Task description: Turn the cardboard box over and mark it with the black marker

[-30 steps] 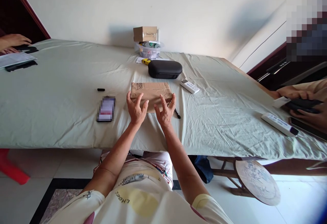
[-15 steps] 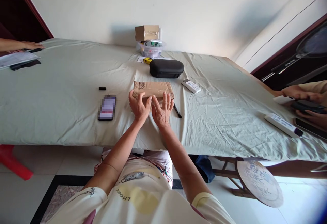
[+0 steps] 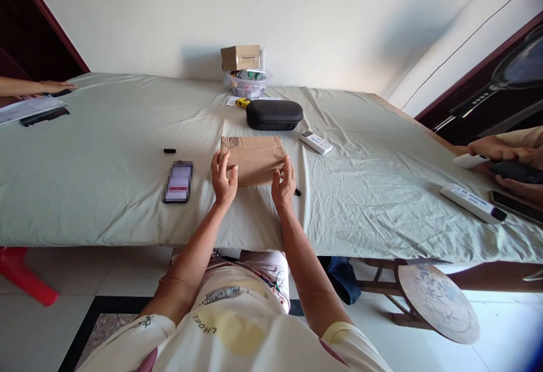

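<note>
A flat brown cardboard box (image 3: 253, 158) is tilted up on the pale green cloth of the table (image 3: 106, 191) in front of me. My left hand (image 3: 223, 178) grips its near left corner with curled fingers. My right hand (image 3: 284, 182) grips its near right corner the same way. A black pen (image 3: 297, 191) lies partly hidden behind my right hand. A phone (image 3: 178, 181) lies face up to the left of my left hand.
Beyond the box lie a black zip case (image 3: 274, 115) and a white remote (image 3: 315, 142). A small black cap (image 3: 169, 150) lies left. A second carton (image 3: 240, 57) tops a plastic tub at the wall. Other people's hands work at both table ends. A round stool (image 3: 436, 302) stands below right.
My hands moved apart from the box's near face to its two near corners and closed on them. The box tipped so its broad top shows again.
</note>
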`<state>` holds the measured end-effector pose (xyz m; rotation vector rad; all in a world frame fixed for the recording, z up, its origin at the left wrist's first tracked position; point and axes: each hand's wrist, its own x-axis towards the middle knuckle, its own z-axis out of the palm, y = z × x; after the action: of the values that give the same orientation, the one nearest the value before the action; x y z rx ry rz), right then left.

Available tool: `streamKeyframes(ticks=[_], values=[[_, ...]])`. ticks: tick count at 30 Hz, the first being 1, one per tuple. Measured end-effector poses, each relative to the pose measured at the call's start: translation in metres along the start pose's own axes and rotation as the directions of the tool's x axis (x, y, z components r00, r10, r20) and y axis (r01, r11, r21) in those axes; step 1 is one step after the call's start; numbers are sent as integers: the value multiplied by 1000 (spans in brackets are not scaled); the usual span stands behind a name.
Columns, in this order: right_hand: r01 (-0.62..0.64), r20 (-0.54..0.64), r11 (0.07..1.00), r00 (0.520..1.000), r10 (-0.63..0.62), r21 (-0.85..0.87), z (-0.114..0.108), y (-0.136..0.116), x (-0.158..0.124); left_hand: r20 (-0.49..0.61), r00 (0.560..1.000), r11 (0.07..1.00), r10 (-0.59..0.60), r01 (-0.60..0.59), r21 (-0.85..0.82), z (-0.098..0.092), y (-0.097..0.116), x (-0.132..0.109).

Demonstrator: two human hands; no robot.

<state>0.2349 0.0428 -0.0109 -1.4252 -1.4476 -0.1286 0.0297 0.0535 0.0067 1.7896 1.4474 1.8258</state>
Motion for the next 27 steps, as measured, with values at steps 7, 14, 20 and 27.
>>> streamKeyframes(ticks=[7,14,20,27], values=[[5,-8,1000,1000,-5,-10,11,1,-5,-3,983,983,-183,183,-30,2,-21,-10],[18,-20,1000,1000,-18,-5,17,-3,-9,111,917,922,-384,374,102,9,-39,-14],[-21,-11,1000,1000,21,15,24,0,-12,58,921,921,-385,380,86,11,-46,-13],[-199,130,979,973,192,44,37,22,-19,59,893,895,-447,445,39,7,-42,-6]])
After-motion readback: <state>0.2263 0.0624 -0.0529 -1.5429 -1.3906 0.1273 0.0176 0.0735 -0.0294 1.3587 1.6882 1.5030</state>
